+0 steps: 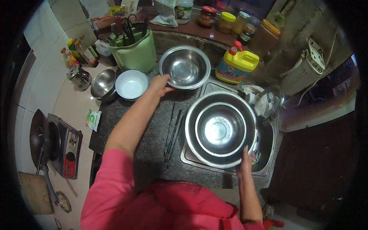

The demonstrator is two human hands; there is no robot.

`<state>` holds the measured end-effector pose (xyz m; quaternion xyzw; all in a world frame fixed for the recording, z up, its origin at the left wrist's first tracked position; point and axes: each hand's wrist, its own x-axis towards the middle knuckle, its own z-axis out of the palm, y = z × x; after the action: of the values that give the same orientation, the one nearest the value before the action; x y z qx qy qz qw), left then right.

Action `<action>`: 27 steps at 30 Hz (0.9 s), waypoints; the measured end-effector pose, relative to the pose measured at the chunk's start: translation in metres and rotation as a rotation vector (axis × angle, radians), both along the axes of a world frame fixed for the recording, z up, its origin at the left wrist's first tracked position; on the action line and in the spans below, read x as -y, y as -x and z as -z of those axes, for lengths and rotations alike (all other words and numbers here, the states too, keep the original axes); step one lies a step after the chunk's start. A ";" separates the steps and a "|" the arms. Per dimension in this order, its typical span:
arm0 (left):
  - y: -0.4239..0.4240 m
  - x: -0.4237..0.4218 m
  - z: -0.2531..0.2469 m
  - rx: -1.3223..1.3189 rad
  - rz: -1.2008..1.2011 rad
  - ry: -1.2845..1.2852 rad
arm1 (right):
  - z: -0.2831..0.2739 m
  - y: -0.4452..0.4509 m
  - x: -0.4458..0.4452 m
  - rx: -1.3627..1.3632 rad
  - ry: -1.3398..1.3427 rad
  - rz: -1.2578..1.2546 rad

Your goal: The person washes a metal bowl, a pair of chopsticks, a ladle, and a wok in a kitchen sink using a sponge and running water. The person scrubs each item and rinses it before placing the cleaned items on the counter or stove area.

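Note:
My left hand [163, 85] grips the left rim of a stainless steel bowl [187, 64] at the back of the counter. My right hand [245, 162] is at the lower right rim of a large steel basin [192, 129]; its fingers are partly hidden, so its hold is unclear. Inside the basin sits a smaller steel bowl [220, 129]. The basin rests over the left part of the metal sink [264, 143]. Several dark chopsticks [174, 132] lie on the stone counter between my arms. A white bowl [131, 84] stands left of my left hand, beside steel bowls [103, 84].
Behind stand a green bin [133, 56] holding utensils and a yellow detergent jug [237, 66]. The faucet [273, 115] rises at the sink's right. Far left are a wok [38, 138], a cooker [67, 149] and a small packet [93, 120]. Jars [225, 21] line the back ledge.

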<state>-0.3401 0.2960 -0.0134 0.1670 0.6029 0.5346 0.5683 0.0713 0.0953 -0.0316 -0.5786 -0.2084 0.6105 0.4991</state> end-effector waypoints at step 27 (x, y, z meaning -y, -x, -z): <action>-0.044 0.071 -0.012 0.288 0.012 -0.122 | 0.012 0.068 -0.060 -0.028 0.024 -0.467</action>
<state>-0.2961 0.2254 -0.0015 0.1265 0.4806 0.5850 0.6409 0.0028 0.1555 -0.0438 -0.5119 -0.3222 0.7200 0.3402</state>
